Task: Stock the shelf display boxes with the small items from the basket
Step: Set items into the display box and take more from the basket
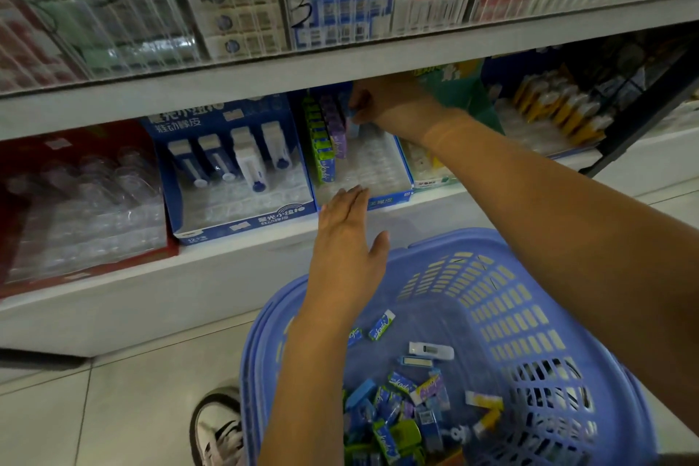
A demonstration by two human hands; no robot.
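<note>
A blue plastic basket (522, 299) stands on the floor below the shelf, with several small wrapped erasers (393, 412) in blue, green and purple lying in its bottom. On the lower shelf a blue display box (393, 197) has a clear tray, with green and purple erasers (327, 136) standing in rows at its left. My right hand (389, 102) reaches deep into that box and pinches a small blue eraser (353, 123) at the back. My left hand (346, 238), fingers straight, touches the box's front edge and holds nothing.
To the left stands a larger blue display box (242, 227) with white push erasers, then a red box (87, 269) with a clear tray. The upper shelf edge (340, 64) hangs just over my right hand. A green box (431, 183) sits to the right. My shoe (219, 427) is beside the basket.
</note>
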